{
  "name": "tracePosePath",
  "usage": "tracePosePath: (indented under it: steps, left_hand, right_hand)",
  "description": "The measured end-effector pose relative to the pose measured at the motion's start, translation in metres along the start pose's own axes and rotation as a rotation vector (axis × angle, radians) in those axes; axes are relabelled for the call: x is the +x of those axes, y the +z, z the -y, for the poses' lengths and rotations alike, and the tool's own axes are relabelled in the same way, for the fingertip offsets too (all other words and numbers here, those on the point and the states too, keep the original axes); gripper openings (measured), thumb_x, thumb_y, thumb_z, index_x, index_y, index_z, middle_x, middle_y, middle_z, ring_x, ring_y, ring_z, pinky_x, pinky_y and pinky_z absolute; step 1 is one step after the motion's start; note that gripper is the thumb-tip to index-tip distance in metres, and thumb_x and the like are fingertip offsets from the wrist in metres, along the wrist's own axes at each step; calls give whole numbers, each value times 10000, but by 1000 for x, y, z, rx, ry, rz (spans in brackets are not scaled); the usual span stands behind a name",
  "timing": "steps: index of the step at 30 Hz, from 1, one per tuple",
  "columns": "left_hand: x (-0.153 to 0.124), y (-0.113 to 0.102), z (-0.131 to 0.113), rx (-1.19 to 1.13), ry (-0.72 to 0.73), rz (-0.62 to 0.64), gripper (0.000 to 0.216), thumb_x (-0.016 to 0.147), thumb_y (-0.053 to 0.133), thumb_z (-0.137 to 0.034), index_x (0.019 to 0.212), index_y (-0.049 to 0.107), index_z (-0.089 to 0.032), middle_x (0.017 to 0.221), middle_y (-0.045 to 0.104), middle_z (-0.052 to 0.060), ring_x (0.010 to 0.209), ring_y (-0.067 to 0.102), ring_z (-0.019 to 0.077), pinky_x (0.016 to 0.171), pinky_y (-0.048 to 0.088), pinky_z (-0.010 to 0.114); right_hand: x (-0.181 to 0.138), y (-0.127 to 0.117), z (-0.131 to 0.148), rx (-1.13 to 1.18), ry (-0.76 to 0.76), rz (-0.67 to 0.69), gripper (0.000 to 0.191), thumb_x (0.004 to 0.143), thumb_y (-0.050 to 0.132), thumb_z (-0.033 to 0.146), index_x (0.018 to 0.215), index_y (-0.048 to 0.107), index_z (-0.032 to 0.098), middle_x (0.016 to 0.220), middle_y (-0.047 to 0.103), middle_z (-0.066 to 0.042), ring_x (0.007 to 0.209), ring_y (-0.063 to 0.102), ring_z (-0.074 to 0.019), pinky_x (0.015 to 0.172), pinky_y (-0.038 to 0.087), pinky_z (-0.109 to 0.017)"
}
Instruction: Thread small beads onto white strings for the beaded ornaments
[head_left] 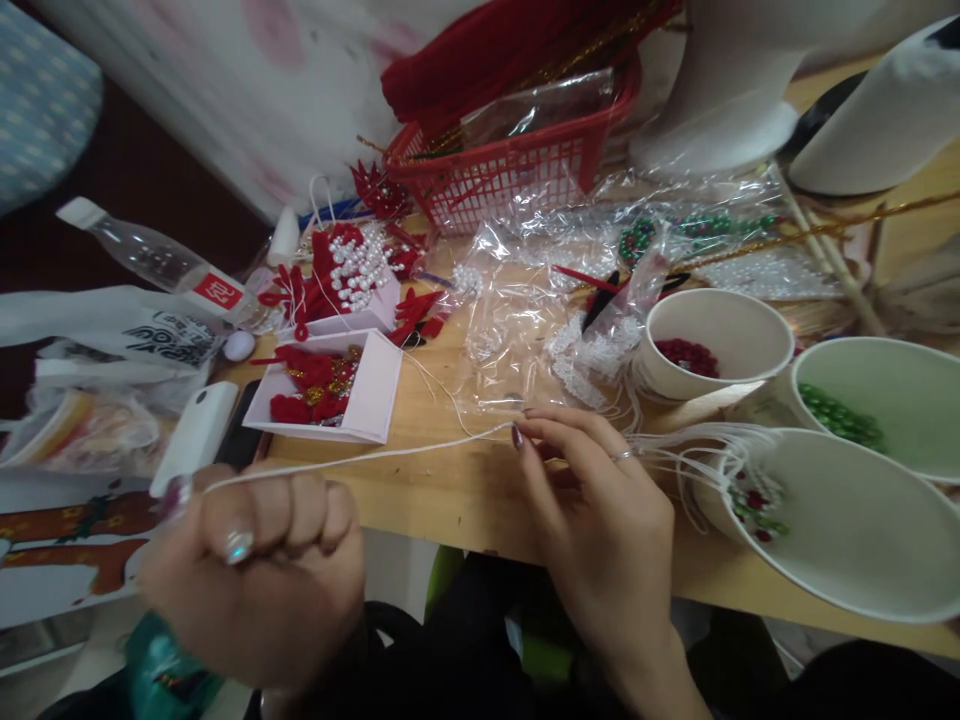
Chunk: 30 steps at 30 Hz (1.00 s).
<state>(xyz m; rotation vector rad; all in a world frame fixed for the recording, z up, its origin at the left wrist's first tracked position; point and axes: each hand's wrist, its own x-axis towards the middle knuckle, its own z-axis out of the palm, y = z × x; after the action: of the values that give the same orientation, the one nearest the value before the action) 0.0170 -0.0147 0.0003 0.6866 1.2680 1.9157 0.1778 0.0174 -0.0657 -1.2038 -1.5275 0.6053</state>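
My left hand (262,570) is curled into a fist at the lower left and grips one end of a thin white cord (360,458). The cord runs taut to the right, over the wooden table (450,490). My right hand (592,500) pinches the cord's other end between thumb and fingertips, near a bundle of white cords (675,450) that trails into the nearest white bowl (862,540). A few red and green beads (757,505) lie in that bowl.
A bowl of red beads (686,355) and a bowl of green beads (840,415) stand at the right. White trays with red ornaments (315,385) and pearls (360,265), a red basket (517,170), clear plastic bags (525,320) and a water bottle (157,260) crowd the table's back and left.
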Motion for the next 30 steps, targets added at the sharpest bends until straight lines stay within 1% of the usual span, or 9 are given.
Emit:
tracePosePath:
  steps: [1, 3, 5, 7, 9, 12, 20, 24, 30]
  left_hand:
    - [2, 7, 4, 12, -3, -33, 402, 726, 630, -189, 483, 309, -188, 444, 118, -87, 389, 58, 70, 340, 194, 190]
    - [5, 15, 12, 66, -68, -10, 345, 724, 607, -160, 455, 395, -195, 425, 186, -85, 378, 90, 66, 327, 155, 197]
    - [4, 16, 19, 130, -188, 108, 360, 772, 602, -205, 444, 454, -193, 413, 229, -78, 372, 120, 65, 331, 142, 202]
    - [2, 12, 25, 211, -278, 239, 409, 847, 592, -272, 461, 486, -188, 417, 277, -66, 378, 175, 71, 358, 184, 205]
    - [-1, 6, 28, 316, -297, 354, 456, 892, 581, -327, 466, 498, -187, 427, 353, -40, 402, 272, 85, 406, 260, 219]
    - [-4, -1, 30, 423, -265, 447, 505, 908, 585, -346, 439, 475, -192, 454, 427, -6, 460, 369, 115, 489, 337, 256]
    - [-2, -2, 32, 454, -224, 484, 490, 914, 574, -352, 460, 464, -205, 448, 375, -17, 490, 366, 139, 514, 315, 278]
    - [-2, 1, 31, 477, -237, 459, 522, 889, 607, -370, 428, 433, -197, 461, 380, -14, 468, 330, 125, 475, 302, 270]
    - [-1, -2, 33, 527, -194, 459, 521, 910, 589, -385, 439, 453, -209, 457, 369, -18, 479, 334, 136, 486, 285, 285]
  right_hand:
    - [0, -1, 0, -18, 11, -5, 153, 927, 586, 90, 995, 704, 159, 1063, 717, -73, 924, 707, -169, 831, 621, -316]
    - [0, -3, 1, -50, 25, -25, 181, 930, 583, 97, 1052, 704, 152, 1103, 707, -87, 963, 706, -185, 866, 613, -338]
    - [-1, -4, 5, -49, 23, -40, 206, 932, 577, 105, 1097, 694, 141, 1130, 692, -104, 994, 701, -196, 880, 606, -341]
    - [-3, -3, 12, 24, 1, -13, 210, 932, 575, 113, 1109, 686, 126, 1121, 687, -112, 1014, 693, -189, 882, 596, -313]
    - [-6, 0, 20, 148, -28, 54, 188, 927, 582, 125, 1079, 692, 118, 1086, 696, -107, 1016, 686, -173, 890, 582, -283]
    - [-11, 6, 28, 302, -25, 137, 170, 915, 579, 109, 1029, 703, 133, 1043, 716, -84, 981, 687, -157, 867, 573, -270]
    - [-14, 10, 29, 323, -33, 46, 172, 893, 579, 53, 939, 716, 148, 961, 735, -59, 901, 703, -135, 811, 571, -252]
    - [-13, 12, 31, 367, -22, 57, 170, 876, 611, 66, 978, 728, 136, 1014, 749, -72, 944, 709, -147, 853, 575, -259]
    - [-14, 16, 30, 438, 2, 37, 204, 873, 594, 33, 945, 737, 160, 966, 754, -51, 912, 711, -135, 829, 583, -247]
